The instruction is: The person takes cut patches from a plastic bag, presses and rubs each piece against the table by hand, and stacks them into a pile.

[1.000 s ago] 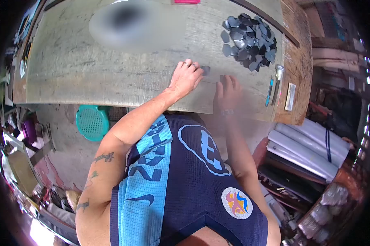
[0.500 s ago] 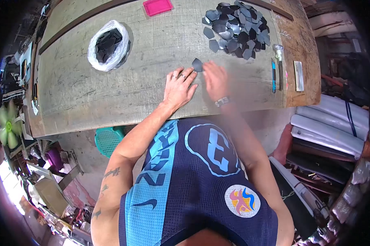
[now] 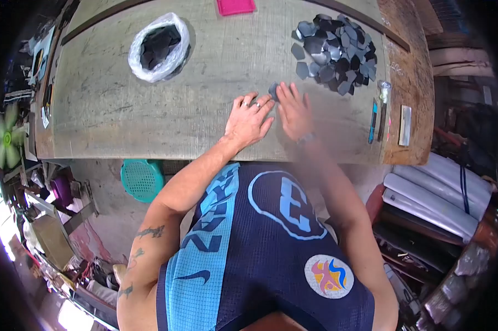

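Note:
A small dark grey piece with angled edges [image 3: 273,90] lies flat on the worktable [image 3: 216,60], between the fingertips of both hands. My left hand [image 3: 249,118], with rings on two fingers, rests palm down; its fingers are apart and the tips reach the piece's left edge. From the right, my right hand [image 3: 294,112] lays its stretched fingers over part of the piece, hiding its right side. Farther right is a loose heap of similar dark pieces [image 3: 340,52]. A white plastic bag [image 3: 141,71] with its mouth open holds more of them on the left.
A pink tray [image 3: 236,6] sits at the far edge. Along the right side lie a blue cutter knife [image 3: 373,120], a brush-like tool [image 3: 383,105] and a metal strip [image 3: 405,126]. Below the table are a green perforated stool [image 3: 142,181] and wrapped rolls [image 3: 431,204].
My right hand has come in over the piece and now covers more of it. My left hand stays beside it. The whole view has shifted slightly, moving the heap and bag rightward.

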Demonstrator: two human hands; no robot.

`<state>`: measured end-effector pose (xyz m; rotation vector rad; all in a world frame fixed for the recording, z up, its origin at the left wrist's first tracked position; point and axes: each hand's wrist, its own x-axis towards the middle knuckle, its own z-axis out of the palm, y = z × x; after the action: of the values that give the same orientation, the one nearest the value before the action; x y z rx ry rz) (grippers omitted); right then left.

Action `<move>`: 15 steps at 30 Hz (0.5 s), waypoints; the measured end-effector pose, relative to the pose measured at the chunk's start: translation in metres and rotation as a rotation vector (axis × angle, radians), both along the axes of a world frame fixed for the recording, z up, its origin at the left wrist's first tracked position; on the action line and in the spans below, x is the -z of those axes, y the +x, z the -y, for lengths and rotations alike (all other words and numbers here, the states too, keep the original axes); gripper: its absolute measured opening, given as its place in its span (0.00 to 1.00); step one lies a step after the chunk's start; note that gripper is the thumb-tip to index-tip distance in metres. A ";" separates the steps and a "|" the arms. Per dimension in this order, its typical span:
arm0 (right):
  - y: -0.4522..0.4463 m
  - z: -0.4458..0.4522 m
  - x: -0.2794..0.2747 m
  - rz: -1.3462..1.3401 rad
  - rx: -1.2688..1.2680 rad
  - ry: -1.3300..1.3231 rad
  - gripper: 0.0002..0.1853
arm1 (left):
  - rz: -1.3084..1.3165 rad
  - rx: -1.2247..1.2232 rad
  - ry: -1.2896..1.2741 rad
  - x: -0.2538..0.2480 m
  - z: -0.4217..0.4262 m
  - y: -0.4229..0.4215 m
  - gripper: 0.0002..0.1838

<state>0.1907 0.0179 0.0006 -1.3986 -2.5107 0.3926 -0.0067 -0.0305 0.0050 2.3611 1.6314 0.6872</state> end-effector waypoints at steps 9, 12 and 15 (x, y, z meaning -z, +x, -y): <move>0.003 -0.014 -0.002 0.050 -0.044 -0.017 0.27 | 0.002 -0.026 0.017 0.000 -0.006 -0.001 0.26; -0.011 -0.029 -0.005 0.060 -0.047 0.021 0.27 | -0.011 0.004 -0.021 -0.003 0.002 -0.001 0.26; -0.002 -0.020 -0.002 0.027 -0.053 0.011 0.28 | -0.008 0.003 -0.015 -0.001 0.002 0.001 0.25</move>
<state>0.1891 0.0375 0.0021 -1.3437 -2.5724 0.3714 -0.0053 -0.0324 0.0061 2.3585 1.6302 0.6634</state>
